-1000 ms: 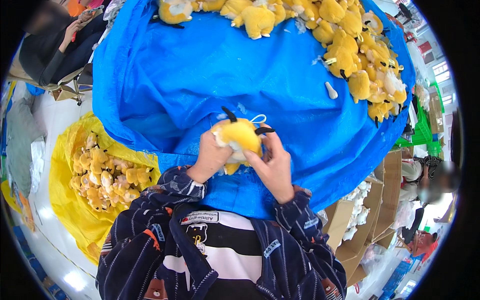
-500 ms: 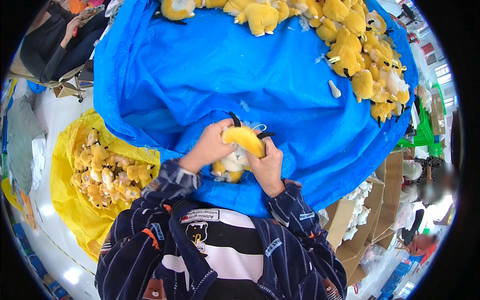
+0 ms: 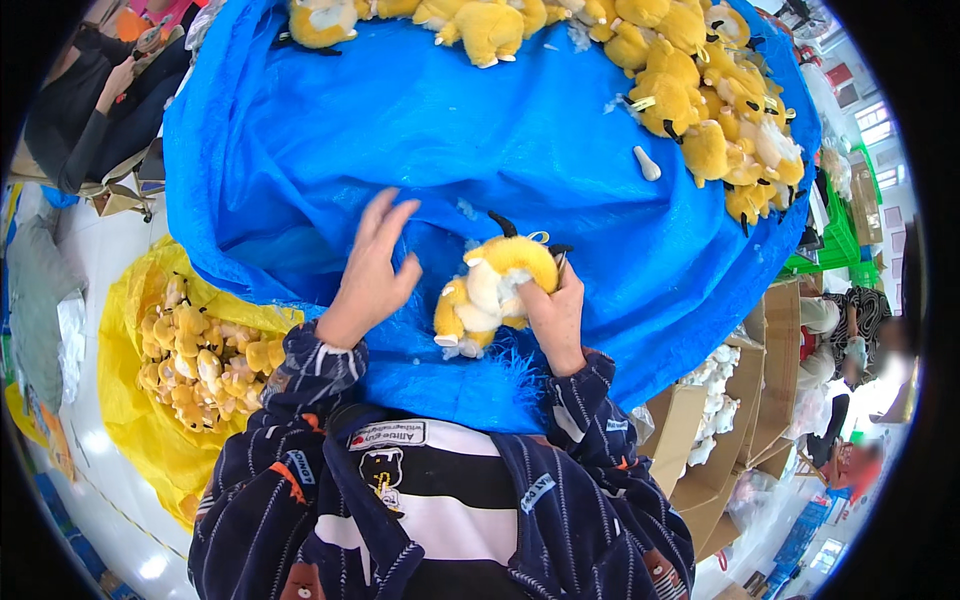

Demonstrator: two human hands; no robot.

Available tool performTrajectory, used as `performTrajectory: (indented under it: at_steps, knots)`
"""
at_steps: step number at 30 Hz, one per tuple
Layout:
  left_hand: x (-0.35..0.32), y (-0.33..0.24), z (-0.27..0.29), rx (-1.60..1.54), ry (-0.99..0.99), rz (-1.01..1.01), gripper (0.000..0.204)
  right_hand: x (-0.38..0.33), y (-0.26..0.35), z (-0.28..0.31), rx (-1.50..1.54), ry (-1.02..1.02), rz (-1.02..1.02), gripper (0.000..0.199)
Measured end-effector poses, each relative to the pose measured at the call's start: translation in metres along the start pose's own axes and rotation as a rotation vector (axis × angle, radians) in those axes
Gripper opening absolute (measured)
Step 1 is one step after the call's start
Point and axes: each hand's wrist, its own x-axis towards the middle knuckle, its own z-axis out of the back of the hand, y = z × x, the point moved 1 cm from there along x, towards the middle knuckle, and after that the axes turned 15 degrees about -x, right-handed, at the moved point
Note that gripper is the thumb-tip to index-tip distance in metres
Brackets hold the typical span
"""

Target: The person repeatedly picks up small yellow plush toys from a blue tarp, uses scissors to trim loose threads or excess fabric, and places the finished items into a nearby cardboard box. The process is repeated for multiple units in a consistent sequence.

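A yellow and white plush toy (image 3: 482,293) with black ears or horns and a small loop is held over the blue sheet (image 3: 400,120). My right hand (image 3: 553,312) grips it by its right side, thumb pressed near the white front where stuffing shows. To the left, my left hand (image 3: 373,270) is off the toy, empty, with its fingers apart above the sheet. Wisps of white stuffing lie on the sheet near the toy. Farther off, a small white club-shaped piece (image 3: 647,163) rests on the sheet.
Many similar yellow plush toys (image 3: 667,90) are heaped along the far and right edges. A yellow sack (image 3: 115,370) with more toys stands at left. Cardboard boxes (image 3: 735,440) with white pieces are at right. A seated person (image 3: 85,110) is at far left.
My left hand has let go of the plush toy and moved left, its fingers spreading. The toy's white front now shows more fully, and my right hand keeps hold of it.
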Motion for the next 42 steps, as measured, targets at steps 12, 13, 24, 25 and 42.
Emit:
performTrajectory:
  at_steps: [12,13,24,25,42]
  knots:
    - [-0.023,-0.003,-0.045,-1.07,0.339,0.543,0.052,-0.008,0.023,0.004,-0.414,-0.163,0.413,0.04]
    - [-0.024,0.002,-0.045,-1.062,0.359,0.561,0.056,-0.014,0.033,0.008,-0.519,-0.234,0.491,0.043]
    - [-0.04,0.017,-0.062,-0.859,0.326,0.293,0.066,-0.003,0.009,-0.019,-0.519,0.666,0.422,0.034]
    - [-0.04,0.016,-0.062,-0.805,0.348,0.278,0.065,0.001,-0.002,-0.024,-0.486,0.734,0.347,0.03]
    - [-0.03,0.007,-0.045,-1.059,0.317,0.425,0.05,-0.022,0.043,-0.008,-0.648,0.347,0.544,0.047]
